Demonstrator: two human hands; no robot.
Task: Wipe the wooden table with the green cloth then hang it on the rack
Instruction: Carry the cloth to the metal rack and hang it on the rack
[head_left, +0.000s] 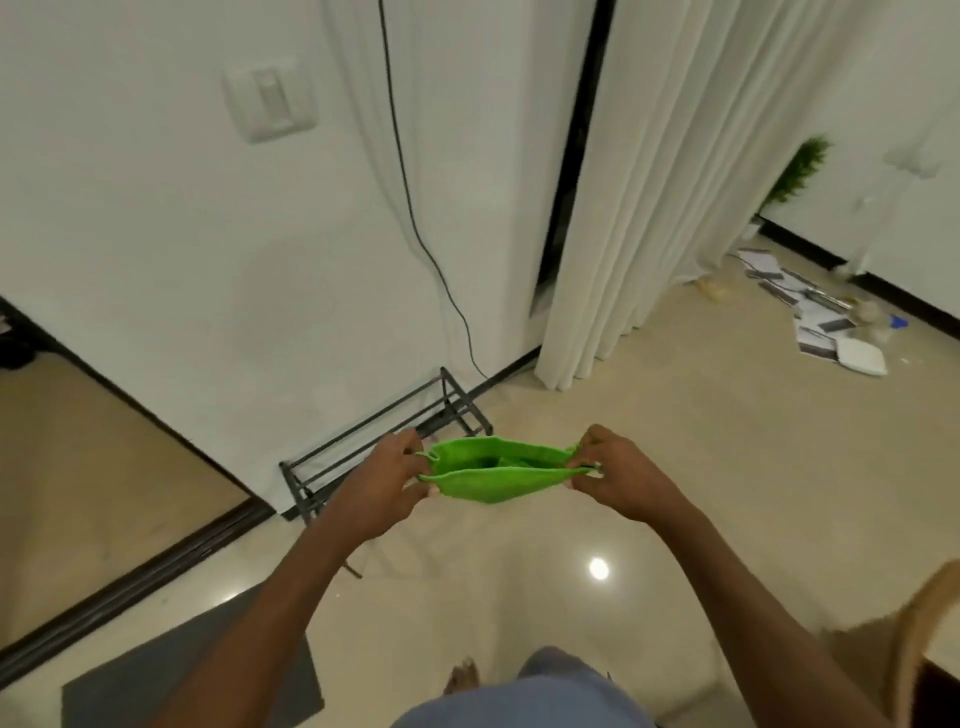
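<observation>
The green cloth (496, 473) is stretched between both hands in mid-air, folded so two edges run side by side. My left hand (382, 480) pinches its left end and my right hand (621, 475) pinches its right end. Just beyond and below the cloth, a low black metal rack (374, 434) with thin rails stands on the floor against the white wall. A curved wooden edge (927, 629) shows at the bottom right corner; I cannot tell whether it belongs to the table.
A black cable (410, 208) hangs down the wall to the floor behind the rack. White curtains (649, 208) hang to the right. Papers and small items (826, 317) litter the floor far right. A dark mat (197, 670) lies at lower left. A doorway threshold (135, 577) runs left.
</observation>
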